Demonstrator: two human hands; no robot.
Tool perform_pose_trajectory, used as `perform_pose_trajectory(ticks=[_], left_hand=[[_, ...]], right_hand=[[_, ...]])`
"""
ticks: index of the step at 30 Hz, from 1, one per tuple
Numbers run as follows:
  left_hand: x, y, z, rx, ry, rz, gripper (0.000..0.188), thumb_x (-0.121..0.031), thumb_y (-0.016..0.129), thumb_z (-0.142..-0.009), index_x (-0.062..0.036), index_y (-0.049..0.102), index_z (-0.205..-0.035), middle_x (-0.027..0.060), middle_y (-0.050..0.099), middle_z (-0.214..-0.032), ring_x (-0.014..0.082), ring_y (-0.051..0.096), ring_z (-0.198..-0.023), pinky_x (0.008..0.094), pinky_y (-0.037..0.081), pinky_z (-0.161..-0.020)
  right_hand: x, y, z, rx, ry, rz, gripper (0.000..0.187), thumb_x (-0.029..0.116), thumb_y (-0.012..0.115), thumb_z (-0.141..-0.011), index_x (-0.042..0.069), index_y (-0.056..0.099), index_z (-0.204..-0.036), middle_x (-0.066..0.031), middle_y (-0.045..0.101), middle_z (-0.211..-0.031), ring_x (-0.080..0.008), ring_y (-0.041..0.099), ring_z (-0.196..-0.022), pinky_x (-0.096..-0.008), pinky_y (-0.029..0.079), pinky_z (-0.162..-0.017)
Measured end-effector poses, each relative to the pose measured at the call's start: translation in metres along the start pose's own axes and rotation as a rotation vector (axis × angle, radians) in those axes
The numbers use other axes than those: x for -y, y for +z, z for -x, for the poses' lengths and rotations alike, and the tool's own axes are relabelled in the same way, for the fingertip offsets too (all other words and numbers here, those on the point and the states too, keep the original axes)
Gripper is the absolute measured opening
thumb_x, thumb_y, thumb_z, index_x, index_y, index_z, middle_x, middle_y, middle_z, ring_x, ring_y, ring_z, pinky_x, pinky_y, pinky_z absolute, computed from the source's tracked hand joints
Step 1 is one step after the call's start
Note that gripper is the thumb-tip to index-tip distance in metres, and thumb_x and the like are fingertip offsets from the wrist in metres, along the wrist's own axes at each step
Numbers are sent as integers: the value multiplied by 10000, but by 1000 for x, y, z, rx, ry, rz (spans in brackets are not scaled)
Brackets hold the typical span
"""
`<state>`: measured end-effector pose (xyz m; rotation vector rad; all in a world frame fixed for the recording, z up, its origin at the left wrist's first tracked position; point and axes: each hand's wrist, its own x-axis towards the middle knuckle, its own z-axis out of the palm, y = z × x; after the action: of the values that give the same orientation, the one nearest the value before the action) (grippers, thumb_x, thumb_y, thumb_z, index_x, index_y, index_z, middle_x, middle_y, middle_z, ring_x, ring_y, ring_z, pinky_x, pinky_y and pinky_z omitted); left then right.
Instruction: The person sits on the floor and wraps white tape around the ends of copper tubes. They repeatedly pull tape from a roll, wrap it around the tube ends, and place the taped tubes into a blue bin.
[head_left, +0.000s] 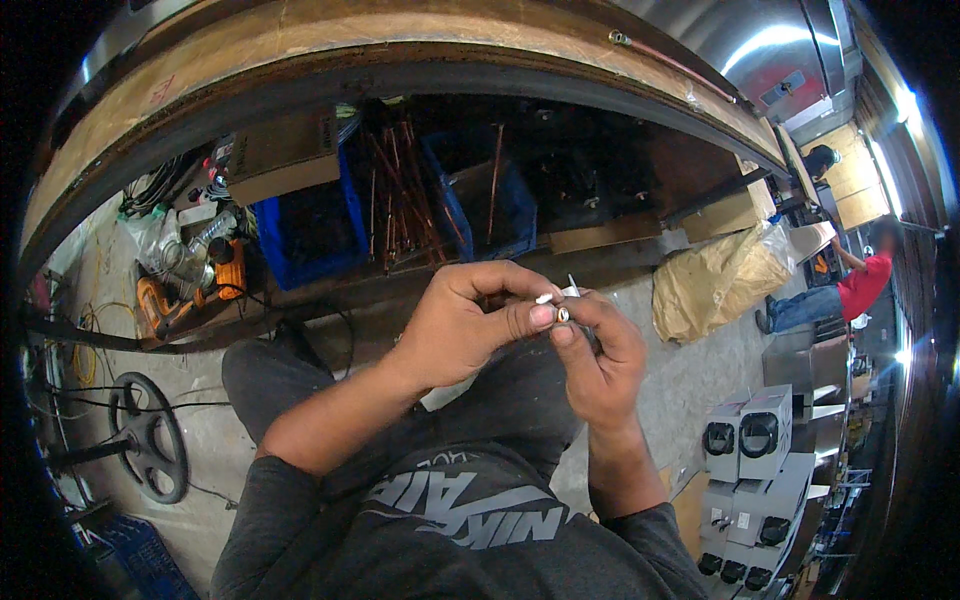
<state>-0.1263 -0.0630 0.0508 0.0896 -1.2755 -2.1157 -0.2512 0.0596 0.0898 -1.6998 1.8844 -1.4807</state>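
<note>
In the upper left of the frame I see a brown cardboard box (pixel 283 155), rectangular, resting on the rim of a blue crate (pixel 310 235). At the right of centre a crumpled tan bag (pixel 715 280) lies on the floor. In the lower right I see a stack of white cartons (pixel 755 470), each bearing a dark round picture on its face. Near the upper right, flat brown cardboard sheets (pixel 858 178) stand against the wall. I see no screens or signs.
</note>
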Motion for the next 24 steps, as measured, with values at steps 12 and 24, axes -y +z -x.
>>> perform_pose_trajectory(ticks=[12, 24], left_hand=[[-9, 1, -2, 142, 227, -340, 192, -168, 722, -871, -43, 750, -1014, 141, 613, -1175, 231, 603, -1067, 358, 481, -908], [-9, -14, -6, 148, -89, 126, 268, -155, 667, -939, -12, 624, -1161, 123, 613, -1148, 154, 637, -924, 278, 565, -723]], right_hand=[[-11, 5, 0, -169, 67, -181, 137, 109, 649, -933, -2, 666, -1013, -84, 653, -865, -182, 612, -793, -274, 463, -727], [-9, 10, 2, -53, 78, -295, 154, 138, 645, -948, -5, 665, -1002, -86, 669, -897, -173, 612, -818, -281, 467, -754]])
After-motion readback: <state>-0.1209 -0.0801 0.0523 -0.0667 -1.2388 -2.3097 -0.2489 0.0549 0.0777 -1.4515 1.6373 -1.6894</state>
